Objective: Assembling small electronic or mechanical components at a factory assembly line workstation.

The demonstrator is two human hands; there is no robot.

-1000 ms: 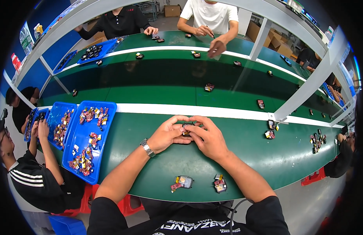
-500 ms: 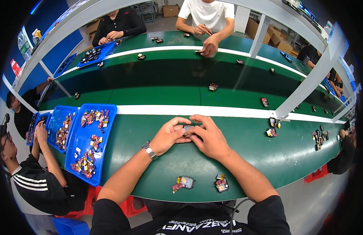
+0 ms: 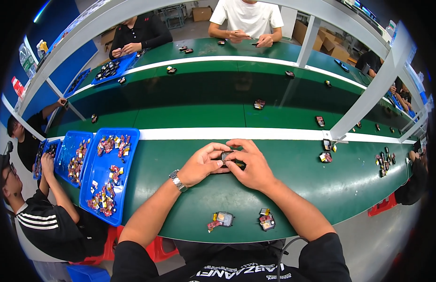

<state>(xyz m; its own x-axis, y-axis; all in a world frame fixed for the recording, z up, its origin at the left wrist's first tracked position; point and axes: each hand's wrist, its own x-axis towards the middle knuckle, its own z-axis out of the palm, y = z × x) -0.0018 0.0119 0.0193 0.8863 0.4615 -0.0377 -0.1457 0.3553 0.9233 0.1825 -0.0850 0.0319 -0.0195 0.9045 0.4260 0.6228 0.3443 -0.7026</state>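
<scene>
Head view: your left hand (image 3: 203,164) and right hand (image 3: 251,165) met over the green surface (image 3: 293,160), fingers of both pinched around a small dark rectangular part (image 3: 227,156), just right of the blue plastic tray (image 3: 101,175).

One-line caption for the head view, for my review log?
Both hands, left hand and right hand, pinch a small dark component over the green workbench, beside a blue parts tray.

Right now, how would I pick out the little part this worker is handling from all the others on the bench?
Find the green table nearest the camera. At its middle, the left hand and right hand meet around a small dark square part. It alone is pinched between fingers; two similar parts lie loose nearer the table's edge.
</scene>
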